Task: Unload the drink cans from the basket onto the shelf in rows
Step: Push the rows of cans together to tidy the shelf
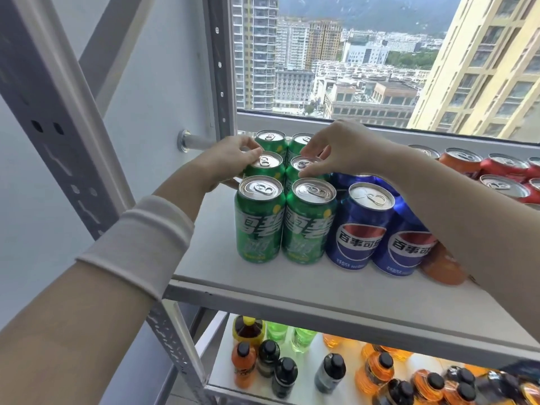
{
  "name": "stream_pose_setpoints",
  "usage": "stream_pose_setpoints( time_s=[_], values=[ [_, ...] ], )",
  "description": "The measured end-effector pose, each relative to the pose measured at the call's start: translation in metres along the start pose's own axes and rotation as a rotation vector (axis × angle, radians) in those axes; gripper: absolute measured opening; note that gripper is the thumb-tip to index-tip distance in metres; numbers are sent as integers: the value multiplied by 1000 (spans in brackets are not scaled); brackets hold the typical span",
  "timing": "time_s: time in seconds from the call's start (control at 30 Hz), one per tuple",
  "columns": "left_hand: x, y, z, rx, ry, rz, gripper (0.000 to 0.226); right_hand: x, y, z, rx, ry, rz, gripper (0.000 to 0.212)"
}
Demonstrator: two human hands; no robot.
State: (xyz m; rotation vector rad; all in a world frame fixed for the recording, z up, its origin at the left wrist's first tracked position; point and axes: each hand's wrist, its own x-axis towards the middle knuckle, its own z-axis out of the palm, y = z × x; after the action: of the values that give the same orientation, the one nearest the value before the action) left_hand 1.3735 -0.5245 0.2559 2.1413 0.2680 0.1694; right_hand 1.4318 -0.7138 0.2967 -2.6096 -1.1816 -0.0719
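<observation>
Two green cans in the middle row of a green block, centre frame, upright on the shelf (263,285). I see my left hand (225,162) with its fingers (252,154) curled over the rim of the left green can (264,166). My right hand (347,150) pinches the rim of the right green can (305,168). I judge both cans full: stiff, fairly heavy, smooth-walled and probably slippery. With neighbours touching their sides, the top rim is the only free hold. Blue cans (359,229) stand just right of the block, and bottles (330,372) fill the lower shelf. The basket is out of view.
</observation>
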Motion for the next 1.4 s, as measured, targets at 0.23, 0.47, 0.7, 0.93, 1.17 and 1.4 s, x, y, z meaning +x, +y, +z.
stream_pose_setpoints(
  time_s=[0.23,0.47,0.7,0.93,1.17,1.4],
  values=[
    [4,1,-2,-3,3,-15,15,0,4,0,44,-20,3,47],
    [8,4,-9,113,58,94,22,7,7,-8,99,-89,56,49],
    [56,9,-8,-83,154,18,58,57,21,-3,11,-35,138,56],
    [72,-4,0,-181,-151,-95,52,74,30,4,-42,-75,181,59],
    [76,-3,-1,-213,-63,-110,32,74,34,3,56,-42,179,52],
    [73,1,-4,-96,-14,-77,30,65,32,3,84,-53,147,43]
  ],
)
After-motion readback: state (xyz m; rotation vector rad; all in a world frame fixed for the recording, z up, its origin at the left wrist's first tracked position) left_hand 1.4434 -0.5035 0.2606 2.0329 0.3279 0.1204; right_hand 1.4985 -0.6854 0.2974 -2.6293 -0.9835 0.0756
